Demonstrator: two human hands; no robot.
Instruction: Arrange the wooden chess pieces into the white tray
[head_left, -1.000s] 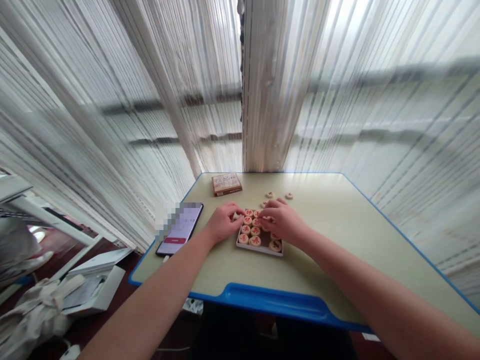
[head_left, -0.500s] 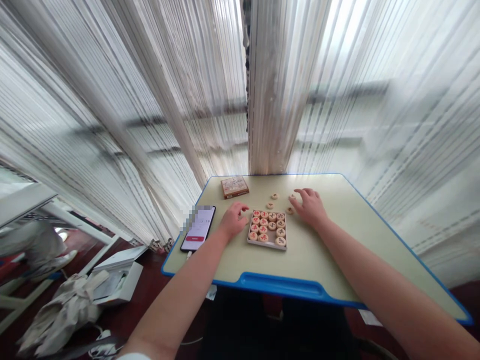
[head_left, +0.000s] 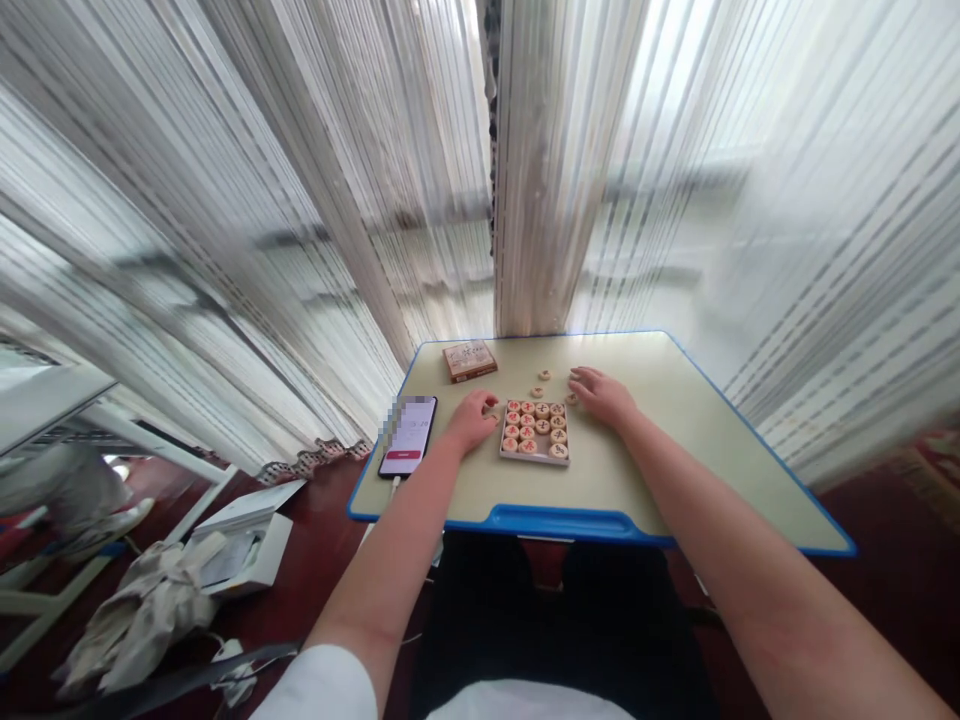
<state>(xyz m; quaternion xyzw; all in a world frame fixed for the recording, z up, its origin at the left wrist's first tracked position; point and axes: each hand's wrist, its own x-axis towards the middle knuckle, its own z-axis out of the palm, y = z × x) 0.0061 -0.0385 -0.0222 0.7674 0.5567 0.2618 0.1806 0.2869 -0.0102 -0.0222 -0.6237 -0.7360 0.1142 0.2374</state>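
A shallow open box (head_left: 534, 460) on the table holds rows of round wooden Chinese chess pieces (head_left: 528, 420), some with red characters and others with dark ones. One gap shows in its lower row. My left hand (head_left: 472, 420) rests just left of the box, fingers loosely curved and apart; a piece (head_left: 494, 417) shows beside its thumb. To the right of the box is my right hand (head_left: 606, 397), fingers stretched out over a piece (head_left: 574, 371) at the fingertips. Another piece (head_left: 571, 399) lies under its thumb side. Two loose pieces, one nearer (head_left: 537, 392) and one farther (head_left: 545, 375), lie beyond the box.
A brown box lid (head_left: 469, 360) lies at the table's back left. Near the left edge is a phone (head_left: 409, 435) with a cable plugged in. The table (head_left: 697, 450) has a blue rim. String curtains (head_left: 536, 200) hang behind it. A white box (head_left: 251, 555) stands on the floor.
The view has tilted down and pulled back slightly. My right hand's fingers have come lower over the piece at their tips. My left hand stays beside the box, and the pieces in it look unchanged.
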